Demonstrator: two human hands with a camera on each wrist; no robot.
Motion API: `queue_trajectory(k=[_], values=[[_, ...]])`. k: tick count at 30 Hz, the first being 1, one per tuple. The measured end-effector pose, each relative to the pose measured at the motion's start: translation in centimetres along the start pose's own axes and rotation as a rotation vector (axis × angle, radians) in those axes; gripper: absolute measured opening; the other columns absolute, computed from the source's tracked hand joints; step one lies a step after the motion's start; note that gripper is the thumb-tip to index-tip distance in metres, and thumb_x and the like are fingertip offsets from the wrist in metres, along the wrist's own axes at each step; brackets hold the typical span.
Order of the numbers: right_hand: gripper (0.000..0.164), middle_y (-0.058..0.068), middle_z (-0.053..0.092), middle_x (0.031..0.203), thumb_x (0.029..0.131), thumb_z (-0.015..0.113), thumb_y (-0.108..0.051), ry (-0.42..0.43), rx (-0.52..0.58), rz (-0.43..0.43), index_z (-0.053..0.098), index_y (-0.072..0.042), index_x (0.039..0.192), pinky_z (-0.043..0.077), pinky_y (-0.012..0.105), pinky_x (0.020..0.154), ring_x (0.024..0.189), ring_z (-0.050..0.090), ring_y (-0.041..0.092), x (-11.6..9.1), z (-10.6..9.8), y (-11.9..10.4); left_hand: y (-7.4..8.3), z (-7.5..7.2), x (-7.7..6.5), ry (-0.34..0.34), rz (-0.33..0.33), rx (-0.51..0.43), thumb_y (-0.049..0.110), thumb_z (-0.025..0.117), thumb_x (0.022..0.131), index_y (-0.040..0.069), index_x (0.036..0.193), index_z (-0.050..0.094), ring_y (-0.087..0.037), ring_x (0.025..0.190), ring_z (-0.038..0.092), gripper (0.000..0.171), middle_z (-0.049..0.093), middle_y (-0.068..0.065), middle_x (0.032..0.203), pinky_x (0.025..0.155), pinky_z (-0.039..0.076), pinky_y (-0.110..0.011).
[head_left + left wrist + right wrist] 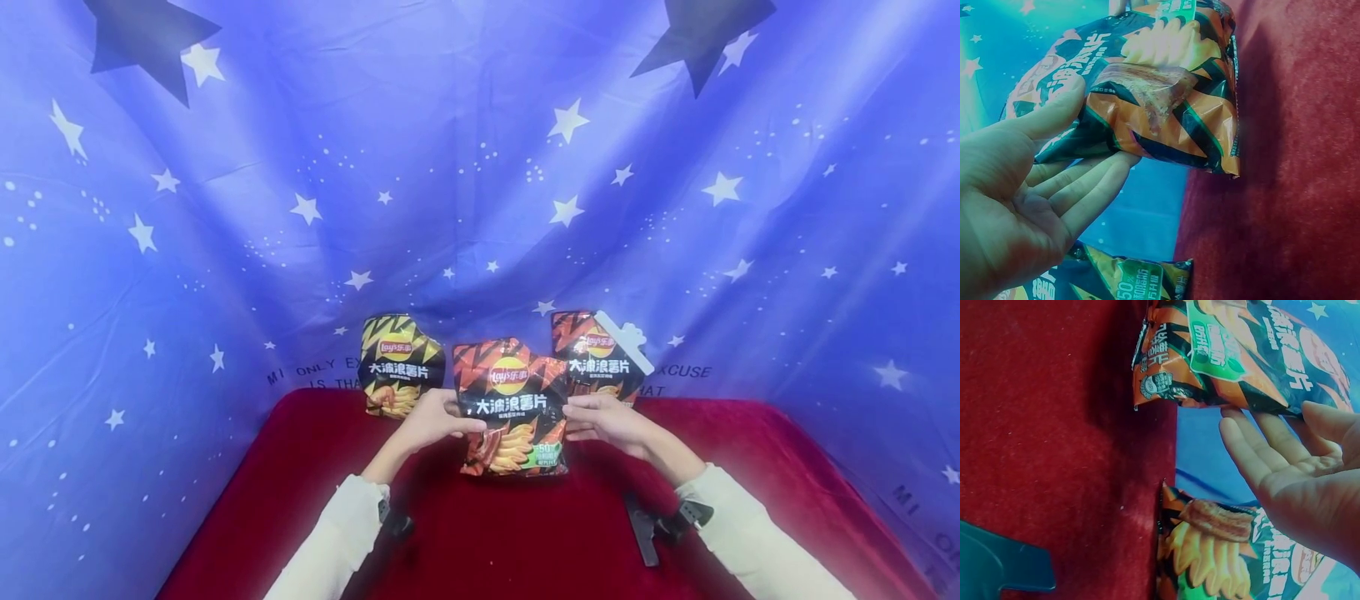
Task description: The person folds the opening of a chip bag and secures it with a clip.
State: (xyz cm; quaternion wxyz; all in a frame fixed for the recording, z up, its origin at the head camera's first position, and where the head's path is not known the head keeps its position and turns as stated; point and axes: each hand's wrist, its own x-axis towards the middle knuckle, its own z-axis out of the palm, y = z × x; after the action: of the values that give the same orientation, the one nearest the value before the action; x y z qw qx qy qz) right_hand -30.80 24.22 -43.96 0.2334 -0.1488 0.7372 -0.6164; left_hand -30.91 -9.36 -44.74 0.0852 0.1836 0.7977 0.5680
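Between both hands, a red and black bag of chips is held upright at the middle, its top corner on the right cut or folded away. My left hand grips its left edge, with the thumb on the front and the fingers behind. At the opposite edge, my right hand pinches the bag, its thumb at the side and its fingers behind. Farther back on the right stands another red bag of chips with a white clip across its top corner.
A yellow and black bag of chips stands behind my left hand. The red cloth covers the table. A dark flat object, kind unclear, lies near my right wrist. A blue star-patterned curtain hangs behind.
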Motion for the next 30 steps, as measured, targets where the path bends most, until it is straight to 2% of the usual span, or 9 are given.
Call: queue_trajectory(k=[2,5,12,21,27,30], values=[[0.048,0.008,0.072,0.123,0.107,0.053,-0.019,-0.03,-0.001,-0.01,0.048,0.014,0.141,0.053,0.047,0.105,0.107,0.07,0.018,0.0,-0.1,0.3,-0.1,0.1,-0.1,-0.005,0.003,0.008,0.019,0.087,0.081,-0.002,0.107,0.073,-0.044,0.079,0.073,0.036,0.078,-0.014,0.085,0.075,0.062,-0.053],[0.043,0.003,0.074,0.118,0.106,0.054,-0.018,-0.06,0.005,-0.022,0.054,0.012,0.137,0.052,0.049,0.106,0.107,0.071,0.017,-0.1,-0.2,0.7,-0.3,0.3,-0.2,-0.002,-0.005,0.026,0.019,0.088,0.079,-0.001,0.103,0.073,-0.042,0.077,0.073,0.035,0.077,-0.013,0.082,0.074,0.062,-0.053],[0.038,0.008,0.074,0.12,0.105,0.055,-0.015,-0.092,0.011,-0.022,0.059,0.01,0.133,0.05,0.052,0.107,0.109,0.071,0.018,-0.2,-0.5,1.4,-0.9,0.7,-0.2,-0.008,-0.011,0.05,0.019,0.089,0.078,-0.001,0.097,0.073,-0.027,0.073,0.075,0.032,0.077,-0.011,0.08,0.071,0.063,-0.05],[0.04,0.014,0.071,0.126,0.105,0.054,-0.013,-0.106,0.009,-0.016,0.056,0.014,0.134,0.049,0.054,0.108,0.115,0.069,0.019,-0.4,-0.6,1.9,-1.3,0.8,-0.4,-0.056,0.005,0.078,0.019,0.088,0.08,0.0,0.098,0.073,-0.038,0.077,0.074,0.03,0.078,-0.01,0.083,0.07,0.063,-0.049],[0.04,0.014,0.072,0.125,0.105,0.054,-0.012,-0.108,0.016,-0.01,0.056,0.015,0.133,0.049,0.053,0.108,0.114,0.069,0.018,-0.5,-0.5,1.8,-1.5,0.8,-0.3,-0.066,0.008,0.08,0.02,0.087,0.08,0.0,0.101,0.073,-0.035,0.076,0.074,0.032,0.078,-0.01,0.086,0.071,0.063,-0.048],[0.039,0.012,0.072,0.124,0.105,0.054,-0.012,-0.105,0.015,-0.009,0.056,0.015,0.133,0.049,0.053,0.108,0.114,0.07,0.018,-0.5,-0.5,1.8,-1.5,0.8,-0.2,-0.062,0.029,0.117,0.022,0.087,0.08,0.002,0.1,0.074,-0.025,0.071,0.071,0.031,0.077,-0.008,0.085,0.068,0.062,-0.042]])
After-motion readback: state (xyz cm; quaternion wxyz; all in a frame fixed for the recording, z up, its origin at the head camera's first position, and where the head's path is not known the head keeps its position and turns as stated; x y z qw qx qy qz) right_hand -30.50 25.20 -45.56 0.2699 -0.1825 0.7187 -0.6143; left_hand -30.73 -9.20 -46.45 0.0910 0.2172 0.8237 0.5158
